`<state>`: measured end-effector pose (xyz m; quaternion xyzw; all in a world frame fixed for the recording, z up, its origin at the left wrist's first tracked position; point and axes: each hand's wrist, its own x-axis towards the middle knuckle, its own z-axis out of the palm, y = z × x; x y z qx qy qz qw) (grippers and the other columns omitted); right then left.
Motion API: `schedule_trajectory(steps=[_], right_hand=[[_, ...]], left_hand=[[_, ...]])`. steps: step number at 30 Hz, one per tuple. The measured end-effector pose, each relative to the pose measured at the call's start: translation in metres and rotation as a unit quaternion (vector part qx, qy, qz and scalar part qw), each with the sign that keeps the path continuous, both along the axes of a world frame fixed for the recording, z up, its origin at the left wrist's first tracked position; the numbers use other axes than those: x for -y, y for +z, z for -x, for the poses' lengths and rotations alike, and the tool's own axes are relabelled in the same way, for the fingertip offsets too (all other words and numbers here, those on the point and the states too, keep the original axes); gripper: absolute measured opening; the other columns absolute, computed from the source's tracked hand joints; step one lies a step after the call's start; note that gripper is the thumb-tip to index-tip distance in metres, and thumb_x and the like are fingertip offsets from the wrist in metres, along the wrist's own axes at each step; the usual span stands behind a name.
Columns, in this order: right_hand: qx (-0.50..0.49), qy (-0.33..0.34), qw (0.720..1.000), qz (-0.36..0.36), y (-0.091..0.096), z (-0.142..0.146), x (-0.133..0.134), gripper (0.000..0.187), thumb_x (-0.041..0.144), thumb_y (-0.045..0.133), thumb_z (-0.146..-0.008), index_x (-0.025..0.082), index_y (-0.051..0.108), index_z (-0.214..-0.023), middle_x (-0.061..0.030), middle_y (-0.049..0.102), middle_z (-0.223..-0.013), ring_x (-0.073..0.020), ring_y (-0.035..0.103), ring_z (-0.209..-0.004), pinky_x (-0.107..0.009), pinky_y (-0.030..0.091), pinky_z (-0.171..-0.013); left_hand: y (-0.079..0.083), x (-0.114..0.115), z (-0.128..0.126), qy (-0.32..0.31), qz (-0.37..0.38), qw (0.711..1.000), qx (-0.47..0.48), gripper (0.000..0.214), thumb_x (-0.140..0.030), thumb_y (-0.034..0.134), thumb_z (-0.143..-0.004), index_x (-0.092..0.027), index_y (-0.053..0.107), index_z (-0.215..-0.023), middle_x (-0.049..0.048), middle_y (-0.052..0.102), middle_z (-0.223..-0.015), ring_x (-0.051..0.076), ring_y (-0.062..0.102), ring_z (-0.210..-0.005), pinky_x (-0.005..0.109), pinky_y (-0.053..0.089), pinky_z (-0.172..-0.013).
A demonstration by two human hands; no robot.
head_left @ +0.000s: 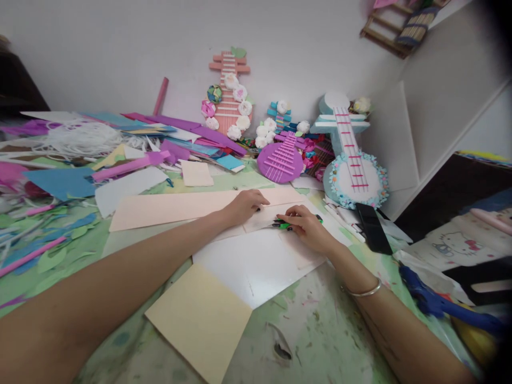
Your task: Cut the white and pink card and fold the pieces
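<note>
My right hand (306,226) grips a green and black craft knife (285,224), its blade end pointing left over the pale pink foam sheet. Just left of it, my left hand (246,206) rests on the long pale pink foam sheet (160,205), index finger stretched out and thumb lower down. A pale strip lies between the two hands; its kind is unclear. Under them is a glossy white board (236,261). Closer to me, a cream square sheet (200,320) overlaps the board's front corner.
Foam scraps and white cord (80,136) pile up at the left. Against the wall stand a pink instrument model (229,106), a purple one (281,161) and a blue-white one (354,154). A phone (374,228) and a blue glue gun (436,298) lie at the right.
</note>
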<state>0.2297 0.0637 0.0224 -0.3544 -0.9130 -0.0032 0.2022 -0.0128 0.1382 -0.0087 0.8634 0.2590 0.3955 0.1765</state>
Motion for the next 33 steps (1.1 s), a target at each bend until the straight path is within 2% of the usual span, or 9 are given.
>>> schedule_trajectory(steps=[9, 13, 17, 20, 25, 27, 29, 33], right_hand=[[0.003, 0.015, 1.000, -0.008, 0.003, 0.002, 0.002, 0.048, 0.004, 0.042, -0.089, 0.029, 0.062, -0.126, -0.0096, 0.058, -0.097, -0.0224, 0.050, -0.088, -0.039, 0.047, -0.077], [0.003, 0.012, 1.000, -0.016, 0.001, 0.000, 0.001, 0.051, 0.002, 0.042, -0.087, 0.026, 0.062, -0.126, -0.0092, 0.058, -0.097, -0.0222, 0.049, -0.088, -0.039, 0.047, -0.077], [0.002, 0.002, 1.000, -0.019, -0.001, -0.001, 0.000, 0.050, 0.001, 0.042, -0.086, 0.025, 0.062, -0.126, -0.0098, 0.058, -0.099, -0.0233, 0.050, -0.092, -0.041, 0.047, -0.081], [0.007, 0.001, 1.000, -0.011, 0.000, -0.002, 0.000, 0.051, 0.001, 0.042, -0.086, 0.026, 0.062, -0.126, -0.0099, 0.059, -0.101, -0.0235, 0.051, -0.093, -0.042, 0.047, -0.082], [0.012, -0.004, 1.000, 0.004, 0.003, -0.002, 0.002, 0.053, 0.001, 0.041, -0.085, 0.028, 0.061, -0.127, -0.0094, 0.061, -0.102, -0.0230, 0.052, -0.091, -0.041, 0.048, -0.080], [0.010, -0.005, 1.000, 0.005, 0.004, -0.003, 0.002, 0.052, 0.002, 0.041, -0.085, 0.027, 0.062, -0.125, -0.0095, 0.061, -0.102, -0.0228, 0.052, -0.091, -0.040, 0.048, -0.080], [0.007, -0.003, 1.000, 0.004, 0.004, -0.003, 0.002, 0.051, 0.002, 0.042, -0.085, 0.026, 0.063, -0.125, -0.0099, 0.061, -0.101, -0.0225, 0.052, -0.091, -0.040, 0.048, -0.081], [0.003, 0.006, 1.000, 0.007, 0.004, -0.002, 0.002, 0.050, 0.001, 0.043, -0.086, 0.025, 0.063, -0.125, -0.0099, 0.060, -0.100, -0.0219, 0.052, -0.091, -0.039, 0.047, -0.081]], left_hand=[[-0.002, 0.001, 0.000, 0.027, -0.048, 0.998, -0.008, 0.034, 0.001, 0.045, -0.077, -0.015, 0.071, -0.092, 0.0080, 0.068, -0.094, 0.015, 0.064, -0.077, 0.028, 0.052, -0.073], [0.001, 0.008, -0.002, 0.035, -0.075, 0.996, -0.031, 0.031, 0.001, 0.042, -0.079, -0.015, 0.067, -0.089, 0.0077, 0.065, -0.097, 0.018, 0.061, -0.090, 0.032, 0.049, -0.084], [0.005, 0.014, 0.000, 0.042, -0.097, 0.993, -0.055, 0.034, 0.005, 0.035, -0.076, -0.016, 0.060, -0.087, 0.0075, 0.061, -0.102, 0.018, 0.057, -0.099, 0.032, 0.047, -0.087], [0.008, 0.014, 0.003, 0.036, -0.109, 0.990, -0.079, 0.028, 0.002, 0.037, -0.078, -0.016, 0.058, -0.079, 0.0097, 0.060, -0.113, 0.018, 0.056, -0.102, 0.033, 0.045, -0.091], [0.019, 0.016, 0.008, 0.044, -0.119, 0.985, -0.114, 0.024, -0.001, 0.044, -0.080, -0.016, 0.062, -0.073, 0.0103, 0.059, -0.124, 0.025, 0.049, -0.120, 0.045, 0.036, -0.102], [0.022, 0.018, 0.010, 0.051, -0.117, 0.984, -0.125, 0.022, -0.003, 0.047, -0.080, -0.017, 0.065, -0.079, 0.0109, 0.058, -0.125, 0.028, 0.045, -0.126, 0.050, 0.031, -0.103], [0.023, 0.020, 0.012, 0.049, -0.109, 0.983, -0.140, 0.020, -0.013, 0.051, -0.084, -0.019, 0.066, -0.095, 0.0116, 0.057, -0.130, 0.031, 0.041, -0.130, 0.053, 0.030, -0.103], [0.018, 0.018, 0.016, 0.030, -0.064, 0.968, -0.242, 0.038, -0.036, 0.050, -0.092, -0.029, 0.055, -0.129, 0.0079, 0.041, -0.148, 0.034, 0.024, -0.141, 0.057, 0.021, -0.107]])
